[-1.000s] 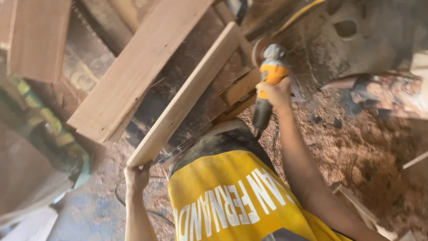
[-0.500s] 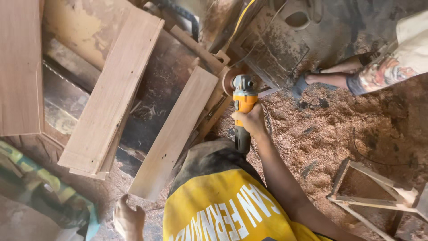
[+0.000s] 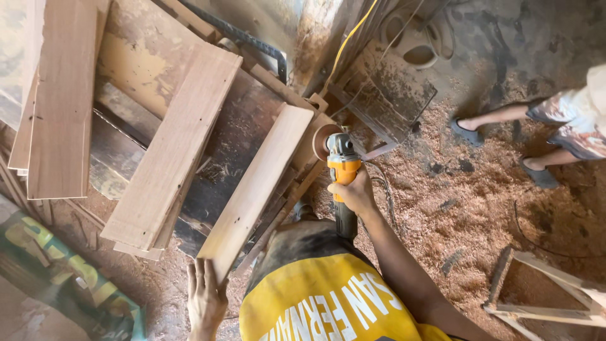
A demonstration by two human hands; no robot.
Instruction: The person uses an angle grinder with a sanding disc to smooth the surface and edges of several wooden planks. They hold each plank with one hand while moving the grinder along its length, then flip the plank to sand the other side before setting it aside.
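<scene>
At far left, a stack of boards (image 3: 60,107) leans upright along the frame edge, its long edges running top to bottom; below it lies a green and yellow printed sack (image 3: 69,284) on the dusty floor

Next right: a wide plank (image 3: 173,148), tilted, lower end overhanging a dark, sawdust-caked tabltop (image 3: 237,145); a strip of bare dark surface separates it from the next piece

Centre: a narrow plank (image 3: 255,189), slanting from upper right to lower left, upper end close beside the sanding disc, lower end reaching the near edge

Left hand (image 3: 205,297): palm down at the plank's lower end, arm coming up from the bottom edge of the frame, fingers (image 3: 201,273) extended and slightly spread, tips pressed against the board's end; nothing gripped

Right hand (image 3: 355,192): arm stretched forward and up from the yellow shirt (image 3: 322,303), wrist straight, fingers wrapped tight round the body of a yellow and black angle grinder (image 3: 342,173); its disc sits at the plank's upper right edge, touching or nearly so, contact not certain

Right of the grinder: open floor deep in sawdust (image 3: 480,208), roomy; another person's sandalled feet (image 3: 499,142) stand well apart at upper right; a wooden frame (image 3: 549,293) lies at lower right
</scene>
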